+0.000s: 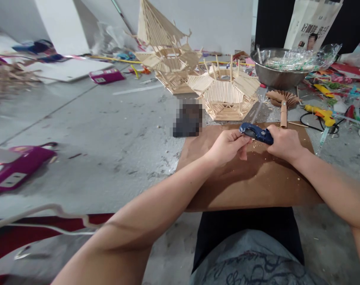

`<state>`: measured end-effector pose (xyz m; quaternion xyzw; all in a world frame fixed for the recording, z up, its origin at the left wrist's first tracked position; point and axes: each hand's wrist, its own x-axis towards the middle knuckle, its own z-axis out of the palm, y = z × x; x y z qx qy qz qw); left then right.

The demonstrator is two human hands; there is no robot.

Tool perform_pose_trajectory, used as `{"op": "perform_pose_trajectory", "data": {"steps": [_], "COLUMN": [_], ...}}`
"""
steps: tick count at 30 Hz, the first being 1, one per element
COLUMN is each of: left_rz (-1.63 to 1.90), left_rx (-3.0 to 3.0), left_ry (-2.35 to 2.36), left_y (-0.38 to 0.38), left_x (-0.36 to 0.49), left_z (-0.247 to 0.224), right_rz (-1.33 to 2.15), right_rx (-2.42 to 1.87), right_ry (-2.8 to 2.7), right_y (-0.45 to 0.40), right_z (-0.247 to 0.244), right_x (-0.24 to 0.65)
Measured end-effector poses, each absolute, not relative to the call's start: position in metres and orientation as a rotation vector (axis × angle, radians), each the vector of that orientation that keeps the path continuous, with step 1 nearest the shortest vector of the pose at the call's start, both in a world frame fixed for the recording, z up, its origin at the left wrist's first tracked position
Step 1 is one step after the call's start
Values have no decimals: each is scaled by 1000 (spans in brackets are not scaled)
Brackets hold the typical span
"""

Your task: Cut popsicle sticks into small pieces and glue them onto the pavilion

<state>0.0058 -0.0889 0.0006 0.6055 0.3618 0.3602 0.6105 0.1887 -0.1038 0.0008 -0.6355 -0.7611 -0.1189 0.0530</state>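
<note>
Crosswise above brown sheet point(227, 196), gripping blue tool point(262, 135) in right hand point(284, 143), pinching something indistinct at its left end with left hand point(227, 144).

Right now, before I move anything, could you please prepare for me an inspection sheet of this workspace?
Surface: brown sheet on a gray worktop, pale crumbs scattered over the sheet.
Things in hand: dark blue tool, held above the sheet.
Hands: right hand grips one end of the tool; left hand is at the other end, its hold unclear.
Clutter: two stick-built models, one tall, one low; metal bowl with plastic packaging; yellow glue gun.
Cables: black cable beside the glue gun; where it leads, I cannot tell.
Surroundings: white wall behind; co-workers, nothing seen.
</note>
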Motion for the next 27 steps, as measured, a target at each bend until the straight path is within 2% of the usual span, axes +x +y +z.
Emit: {"op": "perform_pose_trajectory", "data": {"steps": [13, 27], "left_rz": [619, 656], "left_rx": [1678, 2293], "left_ry": [816, 1284], "left_y": [-90, -68], "left_x": [3, -12], "left_z": [6, 6], "right_rz": [-363, -350], "right_rx": [-2020, -1823], "right_ry": [-2089, -2165], "right_y": [-93, -85], "right_z": [2, -1], "right_x": [204, 215]}}
